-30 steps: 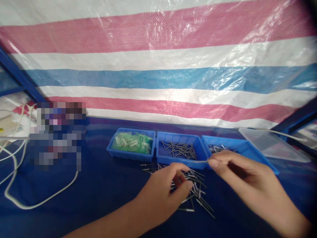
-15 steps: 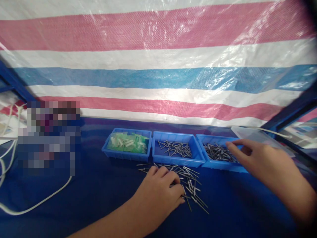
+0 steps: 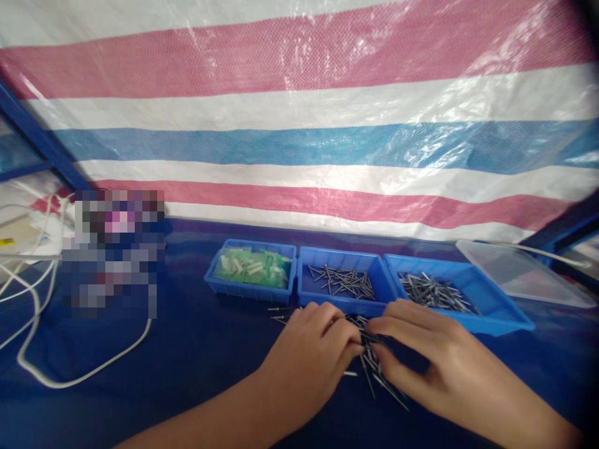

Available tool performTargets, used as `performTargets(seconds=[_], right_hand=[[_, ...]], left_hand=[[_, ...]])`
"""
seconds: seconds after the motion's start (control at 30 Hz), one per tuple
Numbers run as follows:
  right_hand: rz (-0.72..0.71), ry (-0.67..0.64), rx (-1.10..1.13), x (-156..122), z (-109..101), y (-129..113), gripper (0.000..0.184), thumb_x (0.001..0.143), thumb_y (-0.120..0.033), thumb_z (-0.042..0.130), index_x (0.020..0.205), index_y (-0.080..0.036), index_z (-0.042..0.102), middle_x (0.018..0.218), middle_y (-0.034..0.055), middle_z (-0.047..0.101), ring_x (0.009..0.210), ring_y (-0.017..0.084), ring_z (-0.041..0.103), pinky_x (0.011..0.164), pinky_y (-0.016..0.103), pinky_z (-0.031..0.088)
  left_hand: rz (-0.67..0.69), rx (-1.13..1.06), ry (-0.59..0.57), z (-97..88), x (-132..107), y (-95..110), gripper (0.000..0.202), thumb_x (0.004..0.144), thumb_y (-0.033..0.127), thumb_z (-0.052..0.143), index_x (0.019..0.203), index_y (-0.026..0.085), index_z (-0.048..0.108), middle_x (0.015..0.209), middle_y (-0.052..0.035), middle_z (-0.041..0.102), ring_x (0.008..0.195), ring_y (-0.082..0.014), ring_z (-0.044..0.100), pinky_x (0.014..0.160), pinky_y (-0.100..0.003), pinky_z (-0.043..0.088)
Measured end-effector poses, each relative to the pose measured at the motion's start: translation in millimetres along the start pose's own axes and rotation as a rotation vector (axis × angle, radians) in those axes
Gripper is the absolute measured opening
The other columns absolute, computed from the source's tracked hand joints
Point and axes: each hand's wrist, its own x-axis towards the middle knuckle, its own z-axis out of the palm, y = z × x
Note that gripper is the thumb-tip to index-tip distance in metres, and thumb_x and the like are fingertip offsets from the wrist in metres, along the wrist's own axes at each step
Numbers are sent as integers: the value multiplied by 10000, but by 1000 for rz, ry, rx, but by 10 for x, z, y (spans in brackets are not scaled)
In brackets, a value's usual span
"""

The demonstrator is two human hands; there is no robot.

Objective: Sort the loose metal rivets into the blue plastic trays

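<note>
A loose pile of thin metal pins (image 3: 372,365) lies on the blue cloth in front of three blue trays. My left hand (image 3: 311,358) rests on the pile's left side with its fingers curled down onto the pins. My right hand (image 3: 421,358) comes in from the right, fingers bent over the same pile and tips almost meeting the left hand's. What either hand grips is hidden under the fingers. The right tray (image 3: 486,305) and middle tray (image 3: 309,293) hold more pins; the left tray (image 3: 213,284) holds pale green pieces.
A clear plastic lid (image 3: 519,277) lies at the far right beside the trays. A white cable (image 3: 84,371) loops over the cloth at the left. A striped tarpaulin (image 3: 299,125) hangs right behind the trays. A blurred patch sits at the left.
My right hand was over the right tray half a second ago and has come back down onto the loose pile. The left hand stayed on the pile.
</note>
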Motion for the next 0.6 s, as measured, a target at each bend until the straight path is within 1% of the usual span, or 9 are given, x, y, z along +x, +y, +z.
performTargets(seconds=[0.1, 0.2, 0.3, 0.37, 0.43, 0.6], right_hand=[[-22, -7, 48, 6, 45, -78, 77, 819, -160, 547, 844, -200, 607, 828, 47, 598, 751, 176, 579, 643, 294, 463], [-3, 19, 83, 5, 102, -98, 89, 859, -174, 535, 910, -204, 602, 880, 48, 596, 781, 175, 580, 666, 299, 462], [54, 1, 169, 9, 134, -108, 129, 910, -172, 478, 865, -208, 594, 870, 39, 591, 771, 155, 580, 676, 290, 453], [86, -16, 260, 21, 134, -128, 166, 919, -158, 458, 826, -205, 587, 832, 26, 582, 733, 132, 573, 644, 265, 444], [105, -5, 337, 37, 127, -154, 177, 915, -146, 457, 803, -200, 583, 794, 16, 571, 696, 115, 561, 610, 243, 433], [145, 59, 393, 70, 129, -173, 185, 886, -132, 489, 721, -186, 555, 713, -1, 537, 641, 98, 522, 574, 226, 406]], left_hand=[[-75, -202, 68, -36, 2, 22, 158, 971, 200, 387, 895, 166, 522, 926, -46, 583, 866, -170, 536, 784, -289, 410], [-135, -364, 85, -44, 0, 37, 176, 979, 219, 362, 904, 170, 513, 905, -37, 583, 834, -151, 546, 762, -260, 411], [-187, -485, 99, -40, 7, 50, 188, 980, 224, 350, 905, 173, 514, 871, -22, 582, 807, -138, 548, 750, -244, 407], [-216, -549, 110, -36, 14, 55, 188, 979, 229, 349, 913, 173, 517, 850, -12, 579, 785, -129, 545, 737, -234, 405], [-244, -590, 124, -32, 17, 54, 189, 976, 248, 360, 918, 173, 523, 824, 0, 570, 752, -121, 537, 709, -225, 401], [-308, -632, 139, -30, 16, 38, 171, 945, 295, 437, 909, 173, 552, 757, 21, 539, 672, -112, 497, 622, -217, 380]])
